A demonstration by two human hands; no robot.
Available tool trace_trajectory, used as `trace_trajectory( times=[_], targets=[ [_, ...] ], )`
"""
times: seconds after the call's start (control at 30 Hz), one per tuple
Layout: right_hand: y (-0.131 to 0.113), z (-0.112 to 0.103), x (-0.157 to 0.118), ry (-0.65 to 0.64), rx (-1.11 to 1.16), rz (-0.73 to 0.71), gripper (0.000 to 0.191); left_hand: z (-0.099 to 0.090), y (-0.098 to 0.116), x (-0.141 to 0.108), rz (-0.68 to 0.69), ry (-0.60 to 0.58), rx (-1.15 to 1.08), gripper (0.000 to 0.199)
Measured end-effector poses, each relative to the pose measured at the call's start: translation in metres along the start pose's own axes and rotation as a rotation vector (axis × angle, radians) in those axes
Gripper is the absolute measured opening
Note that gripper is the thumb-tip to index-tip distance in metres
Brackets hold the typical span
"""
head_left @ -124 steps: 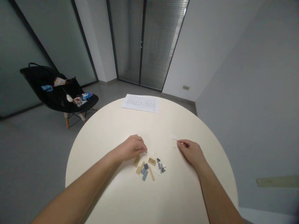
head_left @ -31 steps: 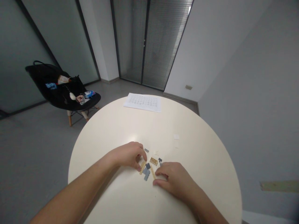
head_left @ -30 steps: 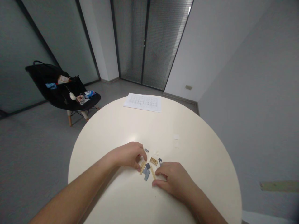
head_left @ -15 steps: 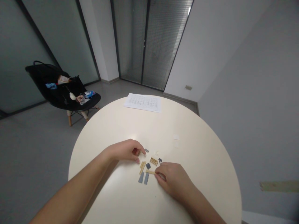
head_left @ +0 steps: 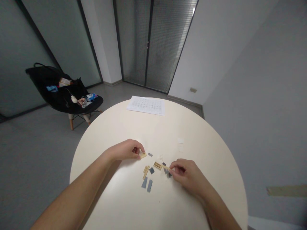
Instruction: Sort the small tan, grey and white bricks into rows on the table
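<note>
A round cream table (head_left: 105, 137) spreads under both forearms, with a printed paper sheet (head_left: 145, 105) lying on it well beyond the hands. Far beyond the left hand stands a black chair (head_left: 39, 75) on wooden legs. A black bag (head_left: 76, 90) sits on its seat among small items, including a blue packet (head_left: 92, 97) and a white tassel (head_left: 74, 100); the rest are too small to tell.

The left hand (head_left: 124, 150) is curled, its fingertips pinching a small tan plate (head_left: 143, 155) against the thumb. The right hand (head_left: 188, 174) is closed on the end of a long tan strip (head_left: 165, 166), which points left towards a tan grille tile (head_left: 157, 165); whether the two touch is hard to tell. Between the hands lie two slate-grey plates (head_left: 147, 184), side by side and slightly tilted, and a narrow tan bar (head_left: 145, 172) just above them. A dark grey piece (head_left: 151, 170) sits just beside that bar. Grey bits (head_left: 167, 172) lie under the right fingers, and two white tiles (head_left: 181, 143) lie beyond them, while a tiny grey piece (head_left: 150, 154) and a tiny white piece (head_left: 160, 157) rest between the hands
</note>
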State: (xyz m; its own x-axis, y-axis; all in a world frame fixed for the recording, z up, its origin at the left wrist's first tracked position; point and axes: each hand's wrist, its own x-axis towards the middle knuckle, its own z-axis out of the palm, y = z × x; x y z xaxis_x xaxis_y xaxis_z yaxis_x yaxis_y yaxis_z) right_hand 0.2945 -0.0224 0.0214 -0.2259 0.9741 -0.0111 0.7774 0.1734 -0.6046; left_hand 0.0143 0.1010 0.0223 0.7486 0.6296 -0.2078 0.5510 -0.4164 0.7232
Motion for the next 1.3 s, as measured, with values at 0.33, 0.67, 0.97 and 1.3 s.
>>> trace_trajectory(
  times=[0.33, 0.67, 0.97, 1.3],
  targets=[
    [0.062, -0.027, -0.004, 0.281, 0.048, 0.276, 0.024, 0.002, 0.001, 0.002, 0.010, 0.001, 0.004, 0.031],
    [0.062, -0.029, -0.003, 0.301, 0.181, 0.357, 0.019, 0.005, -0.009, 0.010, -0.025, 0.052, -0.012, 0.034],
    [0.066, -0.024, -0.005, 0.180, 0.407, 0.360, 0.016, 0.004, -0.008, 0.009, -0.029, 0.034, -0.023, 0.033],
    [0.063, -0.023, -0.005, 0.063, 0.266, 0.397, 0.012, 0.004, -0.007, 0.010, -0.028, 0.019, 0.002, 0.032]
  ],
)
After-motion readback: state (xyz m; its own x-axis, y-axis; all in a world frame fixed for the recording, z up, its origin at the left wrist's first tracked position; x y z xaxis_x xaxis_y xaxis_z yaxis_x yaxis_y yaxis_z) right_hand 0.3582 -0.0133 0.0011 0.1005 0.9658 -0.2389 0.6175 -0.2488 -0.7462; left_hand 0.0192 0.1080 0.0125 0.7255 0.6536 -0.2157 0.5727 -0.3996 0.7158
